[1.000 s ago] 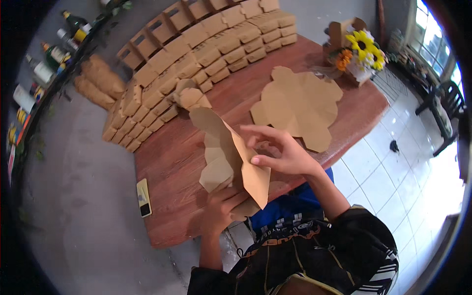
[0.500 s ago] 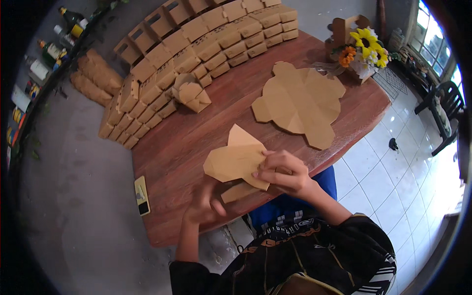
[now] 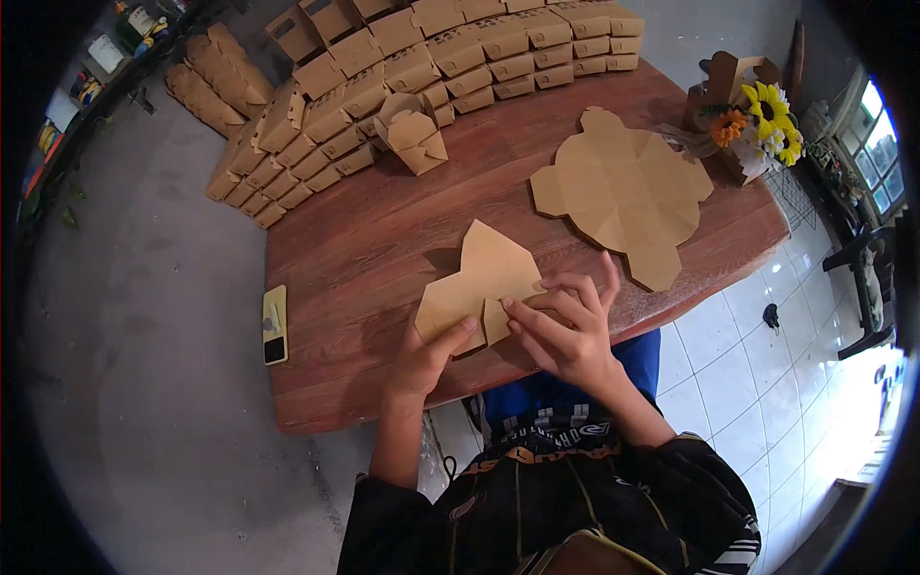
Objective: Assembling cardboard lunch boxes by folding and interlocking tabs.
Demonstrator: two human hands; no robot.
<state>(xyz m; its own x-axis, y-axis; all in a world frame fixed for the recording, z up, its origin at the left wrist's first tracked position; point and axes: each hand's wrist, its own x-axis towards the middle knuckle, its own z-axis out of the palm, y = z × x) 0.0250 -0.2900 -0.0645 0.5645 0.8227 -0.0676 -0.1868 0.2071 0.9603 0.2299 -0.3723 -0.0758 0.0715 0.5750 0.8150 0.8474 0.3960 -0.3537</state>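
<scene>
Over the near part of the table I hold a partly folded brown cardboard box blank point(image 3: 479, 281), its pointed flaps standing up. My left hand point(image 3: 428, 359) grips its lower left side, thumb laid on the near face and the other fingers hidden behind. At its near right edge, the fingertips of my right hand point(image 3: 573, 331) pinch a small flap, while one finger sticks up. A stack of flat box blanks point(image 3: 623, 192) lies to the right. Beyond my hands stands a folded box point(image 3: 414, 134) with its top open.
Rows of stacked brown boxes point(image 3: 412, 67) line the far side of the wooden table point(image 3: 355, 249). A phone point(image 3: 275, 326) in a yellow case lies at the left edge. Artificial flowers point(image 3: 767, 110) stand at the far right corner; a dark chair point(image 3: 862, 287) is beyond.
My left hand came up from below the blank and now grips its left side. My right hand shifted to a near flap, fingers more spread. The blank is turned; the whole view has shifted.
</scene>
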